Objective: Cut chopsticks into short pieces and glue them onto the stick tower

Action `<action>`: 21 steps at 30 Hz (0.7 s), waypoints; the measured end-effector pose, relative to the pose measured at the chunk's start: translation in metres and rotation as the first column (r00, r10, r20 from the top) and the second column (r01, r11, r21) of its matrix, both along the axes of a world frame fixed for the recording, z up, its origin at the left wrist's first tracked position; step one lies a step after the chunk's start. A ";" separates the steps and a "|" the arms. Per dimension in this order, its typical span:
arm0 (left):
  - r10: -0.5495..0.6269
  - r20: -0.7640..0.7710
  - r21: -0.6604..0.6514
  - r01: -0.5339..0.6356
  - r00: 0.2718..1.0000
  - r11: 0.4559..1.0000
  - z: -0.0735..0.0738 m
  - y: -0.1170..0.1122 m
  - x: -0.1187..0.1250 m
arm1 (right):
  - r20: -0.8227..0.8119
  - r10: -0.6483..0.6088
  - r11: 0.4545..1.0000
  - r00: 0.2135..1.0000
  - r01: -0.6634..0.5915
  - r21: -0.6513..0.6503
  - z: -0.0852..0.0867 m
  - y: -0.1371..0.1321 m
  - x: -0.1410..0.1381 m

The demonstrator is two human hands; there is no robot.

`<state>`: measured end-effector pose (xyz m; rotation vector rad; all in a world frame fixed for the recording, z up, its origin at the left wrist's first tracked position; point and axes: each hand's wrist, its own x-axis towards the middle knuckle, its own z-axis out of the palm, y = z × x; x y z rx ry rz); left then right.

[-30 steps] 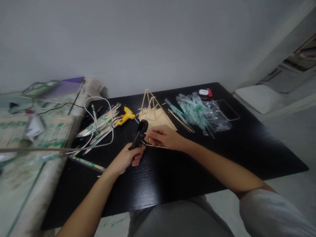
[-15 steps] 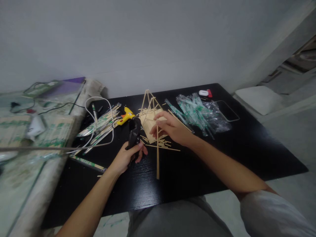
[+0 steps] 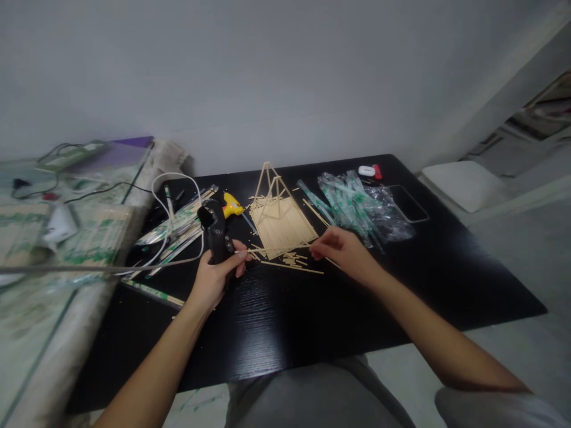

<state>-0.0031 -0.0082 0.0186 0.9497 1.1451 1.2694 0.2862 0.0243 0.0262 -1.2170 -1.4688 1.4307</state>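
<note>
My left hand (image 3: 217, 274) is wrapped round a black hand cutter (image 3: 215, 229), its head pointing up and away from me. At that hand's fingertips is the left end of a thin wooden stick (image 3: 281, 248). My right hand (image 3: 336, 249) pinches the stick toward its other end, so it lies nearly level between both hands. Just beyond stands a model of glued sticks: a flat slatted base (image 3: 288, 226) with triangular frames (image 3: 272, 184) rising from its far part. Short cut stick pieces (image 3: 294, 260) are scattered before the base.
A yellow glue gun (image 3: 232, 205) lies left of the model. Wrapped chopsticks (image 3: 178, 223) and a white cable (image 3: 154, 190) are further left. Torn plastic wrappers (image 3: 352, 199), a phone (image 3: 408, 203) and a white case (image 3: 366, 170) lie on the black table (image 3: 267, 333) to the right.
The stick has swung from nearly upright to level, between both hands. My right hand moved right and down off the model. My left hand with the cutter shifted slightly left.
</note>
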 end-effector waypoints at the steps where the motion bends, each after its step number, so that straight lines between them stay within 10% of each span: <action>1: 0.026 0.000 0.007 -0.026 1.000 1.000 0.000 0.001 0.000 | 0.100 0.044 0.999 0.994 -0.046 0.020 -0.002 -0.004 0.002; 7: 0.152 -0.105 0.111 -0.141 0.983 0.984 -0.001 0.004 -0.004 | 0.597 0.128 0.948 0.792 -0.274 0.160 -0.018 -0.022 0.003; 13: 0.173 -0.208 0.173 -0.138 0.963 0.975 0.005 0.004 -0.007 | 0.760 0.101 0.890 0.642 -0.400 0.219 -0.031 -0.032 -0.002; 21: 0.213 -0.268 0.191 -0.165 0.940 0.968 0.007 0.005 -0.010 | 0.604 0.105 0.877 0.790 -0.360 0.318 -0.003 -0.032 0.000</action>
